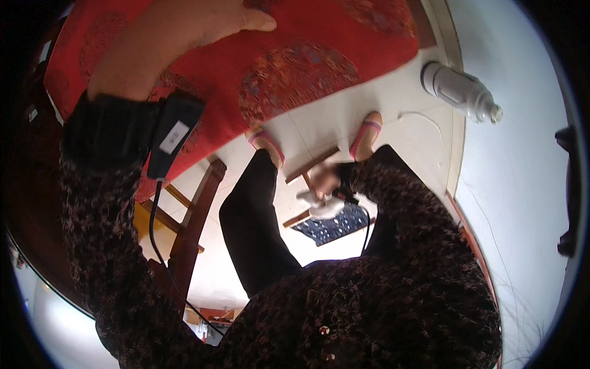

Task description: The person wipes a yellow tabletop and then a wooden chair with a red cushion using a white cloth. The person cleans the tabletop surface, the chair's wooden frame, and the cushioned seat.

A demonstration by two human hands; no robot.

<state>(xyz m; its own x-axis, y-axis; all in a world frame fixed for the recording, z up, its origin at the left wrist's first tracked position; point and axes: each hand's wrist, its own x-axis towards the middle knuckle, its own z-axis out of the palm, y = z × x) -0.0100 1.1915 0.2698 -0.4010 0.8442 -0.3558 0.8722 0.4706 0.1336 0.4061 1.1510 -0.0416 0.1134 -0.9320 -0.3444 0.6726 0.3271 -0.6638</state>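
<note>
My left hand reaches far forward over a red cloth with round patterned patches. Its thumb is stretched out, apart from the hand; the other fingers are cut off by the upper edge. A black strapped device with a cable sits at the left wrist. Down between my knees, my right hand is blurred, its fingers closed around a white, crumpled cloth. Behind that cloth, near the floor, shows a small wooden stool with a dark blue, white-dotted seat.
A pale grey thermos-like flask stands by the white wall at the right. To my left is a reddish-brown wooden frame, like chair legs. My feet, in pink-edged shoes, rest on the pale tiled floor.
</note>
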